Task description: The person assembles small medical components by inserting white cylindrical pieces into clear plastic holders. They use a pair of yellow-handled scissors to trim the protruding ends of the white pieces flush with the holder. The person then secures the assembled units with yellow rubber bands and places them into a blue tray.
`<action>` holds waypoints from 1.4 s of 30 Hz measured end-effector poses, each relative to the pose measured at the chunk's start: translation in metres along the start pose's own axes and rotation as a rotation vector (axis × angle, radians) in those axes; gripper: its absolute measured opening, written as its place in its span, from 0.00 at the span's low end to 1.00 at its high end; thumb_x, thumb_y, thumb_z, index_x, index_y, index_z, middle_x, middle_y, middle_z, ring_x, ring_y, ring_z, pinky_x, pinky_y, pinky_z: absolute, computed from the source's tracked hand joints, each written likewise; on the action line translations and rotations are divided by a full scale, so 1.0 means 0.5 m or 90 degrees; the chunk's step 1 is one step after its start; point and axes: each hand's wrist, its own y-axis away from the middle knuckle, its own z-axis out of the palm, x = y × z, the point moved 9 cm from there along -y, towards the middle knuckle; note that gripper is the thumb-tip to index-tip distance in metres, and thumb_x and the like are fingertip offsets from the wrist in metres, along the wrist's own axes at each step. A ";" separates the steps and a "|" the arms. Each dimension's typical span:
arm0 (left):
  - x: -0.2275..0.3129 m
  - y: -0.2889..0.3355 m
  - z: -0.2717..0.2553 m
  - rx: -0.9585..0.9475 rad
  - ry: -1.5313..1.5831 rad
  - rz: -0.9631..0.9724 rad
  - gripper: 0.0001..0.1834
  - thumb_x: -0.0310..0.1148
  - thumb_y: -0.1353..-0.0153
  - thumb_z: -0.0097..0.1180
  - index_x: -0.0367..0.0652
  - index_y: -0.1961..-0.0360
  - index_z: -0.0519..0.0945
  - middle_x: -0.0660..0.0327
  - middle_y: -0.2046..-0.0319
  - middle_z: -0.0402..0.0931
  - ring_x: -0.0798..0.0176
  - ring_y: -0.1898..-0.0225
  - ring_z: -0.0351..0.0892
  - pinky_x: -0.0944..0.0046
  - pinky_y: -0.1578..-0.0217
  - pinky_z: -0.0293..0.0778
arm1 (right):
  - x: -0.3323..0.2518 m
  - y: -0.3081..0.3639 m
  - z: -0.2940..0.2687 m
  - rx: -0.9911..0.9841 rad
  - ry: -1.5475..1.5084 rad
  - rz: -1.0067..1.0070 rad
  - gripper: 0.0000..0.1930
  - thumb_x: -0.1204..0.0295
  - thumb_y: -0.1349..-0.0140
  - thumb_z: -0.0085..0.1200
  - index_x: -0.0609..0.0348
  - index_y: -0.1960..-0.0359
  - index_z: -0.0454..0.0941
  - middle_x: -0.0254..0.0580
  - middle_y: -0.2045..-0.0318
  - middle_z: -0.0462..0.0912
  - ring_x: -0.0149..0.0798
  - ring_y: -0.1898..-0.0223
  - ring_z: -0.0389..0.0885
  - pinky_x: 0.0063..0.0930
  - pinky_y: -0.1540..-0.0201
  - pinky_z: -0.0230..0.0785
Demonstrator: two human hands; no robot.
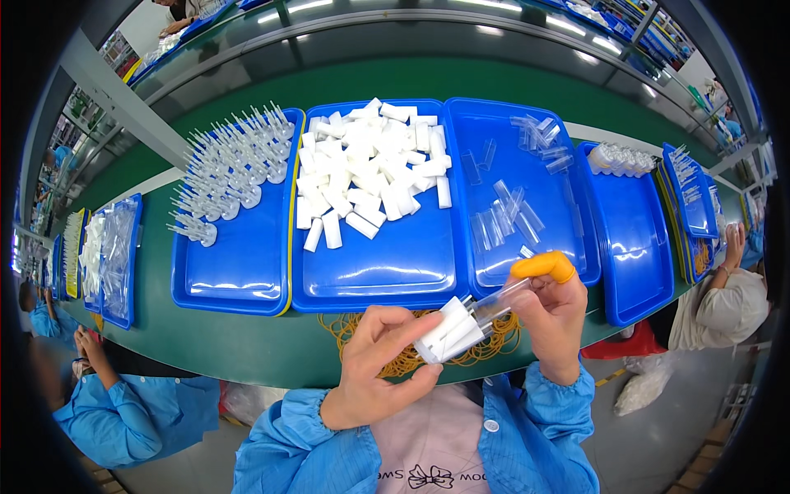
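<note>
My left hand is closed around a clear-based piece with white cylinders standing in it, tilted up toward the right. My right hand, with an orange finger cot on one finger, pinches a clear plastic tube. The tube's lower end meets the open top of the white-cylinder piece; how far it reaches inside I cannot tell. Beyond my hands, a blue tray carries a heap of white cylinders. Loose clear tubes lie in the tray to its right.
A left tray holds clear round bases with upright pins. Yellow rubber bands lie on the green table beneath my hands. Farther right, another tray holds several white-filled pieces. Co-workers sit at both sides.
</note>
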 end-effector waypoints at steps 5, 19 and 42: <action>0.000 -0.001 0.003 -0.003 0.011 -0.006 0.28 0.25 0.60 0.64 0.35 0.51 0.78 0.56 0.60 0.67 0.63 0.61 0.70 0.67 0.59 0.68 | 0.006 0.001 0.004 -0.020 -0.026 0.006 0.13 0.79 0.47 0.61 0.66 0.60 0.75 0.37 0.69 0.79 0.28 0.66 0.78 0.21 0.59 0.70; 0.004 -0.008 0.022 -0.094 0.047 -0.012 0.24 0.24 0.55 0.66 0.35 0.52 0.78 0.57 0.58 0.63 0.64 0.60 0.71 0.67 0.59 0.71 | -0.009 0.003 0.021 -0.077 -0.041 -0.003 0.14 0.79 0.48 0.61 0.68 0.60 0.75 0.40 0.70 0.79 0.30 0.67 0.79 0.22 0.60 0.71; 0.011 0.009 0.008 -0.087 0.203 0.019 0.12 0.20 0.58 0.68 0.39 0.69 0.82 0.56 0.67 0.77 0.62 0.67 0.79 0.68 0.68 0.74 | -0.081 0.060 0.064 -0.168 0.189 -0.164 0.16 0.67 0.60 0.71 0.59 0.71 0.80 0.38 0.73 0.78 0.40 0.66 0.74 0.31 0.61 0.63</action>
